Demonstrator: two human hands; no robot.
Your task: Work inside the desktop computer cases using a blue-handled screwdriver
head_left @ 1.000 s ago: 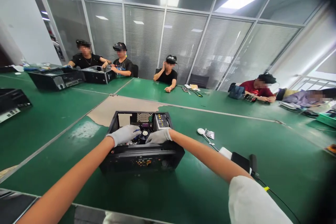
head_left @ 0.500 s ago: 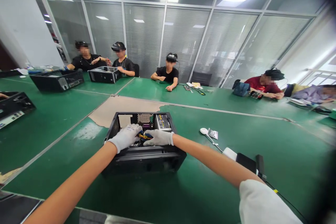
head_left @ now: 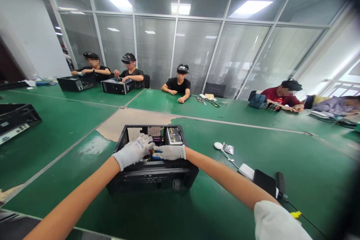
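Observation:
An open black computer case (head_left: 153, 176) lies on the green table (head_left: 213, 202) in front of me. Both my hands wear white gloves and reach down into it. My left hand (head_left: 134, 149) rests over the inner parts with its fingers curled. My right hand (head_left: 170, 152) lies beside it, fingers together, touching a small blue and yellow part (head_left: 155, 152) between the two hands. What either hand grips is hidden. A power supply (head_left: 173, 135) sits at the case's far right corner.
A white round object (head_left: 218, 145) and a small packet (head_left: 227, 149) lie to the right of the case. A black device with cable (head_left: 266, 182) lies nearer me. Other cases (head_left: 116, 86) and several seated people (head_left: 180, 80) are around the far table.
Both hands have stayed inside the case, shifting slightly together over the blue and yellow part. The view has tilted up a little.

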